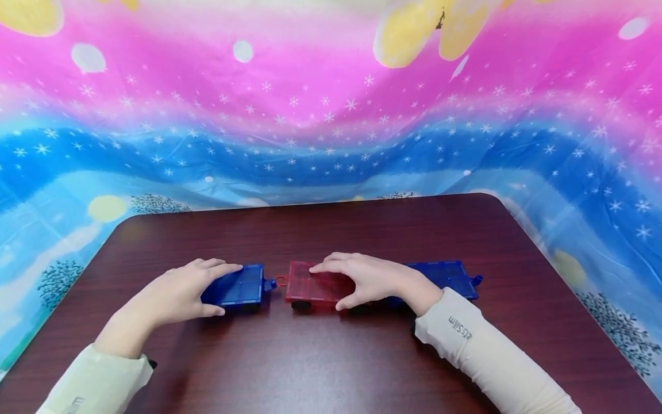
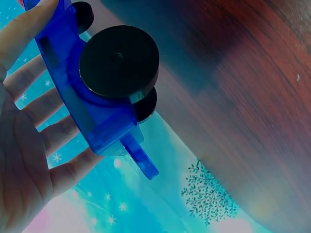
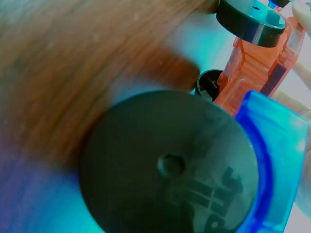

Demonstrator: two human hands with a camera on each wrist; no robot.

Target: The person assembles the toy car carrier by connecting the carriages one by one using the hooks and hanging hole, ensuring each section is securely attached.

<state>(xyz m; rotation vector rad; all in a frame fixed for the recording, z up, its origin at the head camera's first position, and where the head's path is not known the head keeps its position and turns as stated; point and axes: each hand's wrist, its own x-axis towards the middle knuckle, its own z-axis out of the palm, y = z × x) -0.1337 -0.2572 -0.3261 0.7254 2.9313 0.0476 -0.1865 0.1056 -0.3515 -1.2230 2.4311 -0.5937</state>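
Observation:
On the table stand three see-through toy train cars in a row. My left hand [image 1: 178,290] holds the left blue car [image 1: 243,284] across its width, thumb on the near side and fingers at the far top edge. Black wheels [image 2: 119,62] and a blue hook [image 2: 141,158] show on it in the left wrist view. Over the middle red car [image 1: 305,282], my right hand [image 1: 369,280] grips with thumb near and fingers far. A red ring [image 1: 281,281] on it meets the blue hitch [image 1: 270,284]; I cannot tell whether they are linked.
A second blue car [image 1: 447,276] stands right of the red one, partly hidden by my right wrist; its big black wheel [image 3: 170,165] fills the right wrist view. The dark wooden table [image 1: 320,356] has rounded far corners. A patterned cloth [image 1: 310,115] hangs behind it.

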